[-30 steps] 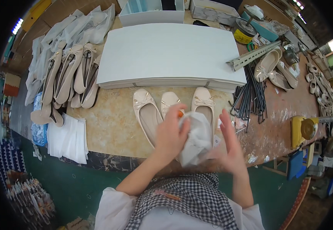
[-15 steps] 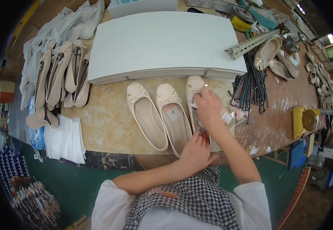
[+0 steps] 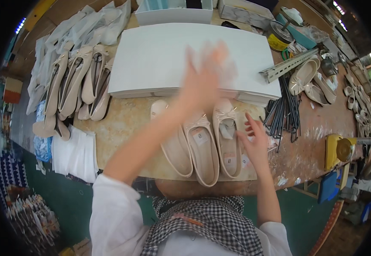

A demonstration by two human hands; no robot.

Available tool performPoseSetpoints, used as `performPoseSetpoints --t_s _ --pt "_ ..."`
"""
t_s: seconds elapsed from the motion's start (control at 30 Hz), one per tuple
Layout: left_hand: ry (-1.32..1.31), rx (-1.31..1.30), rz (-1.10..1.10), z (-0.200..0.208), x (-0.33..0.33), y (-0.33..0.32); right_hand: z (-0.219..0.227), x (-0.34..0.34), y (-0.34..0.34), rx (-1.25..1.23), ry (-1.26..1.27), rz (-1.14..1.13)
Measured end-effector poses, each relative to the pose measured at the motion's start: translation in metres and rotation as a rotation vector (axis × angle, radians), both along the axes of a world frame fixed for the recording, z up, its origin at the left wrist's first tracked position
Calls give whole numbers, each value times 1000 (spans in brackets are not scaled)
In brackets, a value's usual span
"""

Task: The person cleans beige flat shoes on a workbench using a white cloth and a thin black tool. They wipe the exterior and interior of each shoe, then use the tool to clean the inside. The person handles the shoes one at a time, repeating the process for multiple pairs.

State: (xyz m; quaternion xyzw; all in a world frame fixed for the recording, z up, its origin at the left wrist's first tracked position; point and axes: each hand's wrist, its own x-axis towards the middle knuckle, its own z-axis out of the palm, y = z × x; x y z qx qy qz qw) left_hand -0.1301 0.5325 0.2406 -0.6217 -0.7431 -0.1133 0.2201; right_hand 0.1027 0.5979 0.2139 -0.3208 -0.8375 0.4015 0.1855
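Three beige flats with bows lie side by side at the table's front: a left shoe [image 3: 177, 158], partly behind my forearm, a middle shoe [image 3: 211, 168] and a right shoe [image 3: 216, 149]. Labels show inside the middle and right shoes, and crumpled white paper [image 3: 226, 130] sits toward the right shoe's toe. Over the white sheet stack [image 3: 151, 51], my left hand [image 3: 204, 79] is smeared by motion; an orange tint shows at its fingers, too blurred to name. My right hand [image 3: 256, 137] is open beside the right shoe, fingers apart.
More beige shoes [image 3: 72, 85] stand bunched at the left, near white tissue sheets [image 3: 74, 149]. To the right are black rods [image 3: 283, 115], a perforated metal bar [image 3: 290, 65] and another pair of flats [image 3: 303, 77]. A yellow tool [image 3: 333, 147] sits at the right edge.
My left hand has lifted from the right shoe's heel and swung forward over the white stack. My right hand has left the shoe's toe and opened at its side.
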Motion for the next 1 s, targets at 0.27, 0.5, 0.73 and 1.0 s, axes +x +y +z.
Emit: performPoseSetpoints --t_s 0.27,0.5,0.73,1.0 --pt "-447 67 285 -18 -56 1 13 33 -20 -250 147 19" --pt "-876 353 -683 61 122 -89 34 23 -43 -1652 669 -242" --pt "-1143 300 191 24 107 -126 53 0 -41 -381 295 227" --pt "-1117 146 131 -25 116 -117 31 -29 -42 -254 13 185"
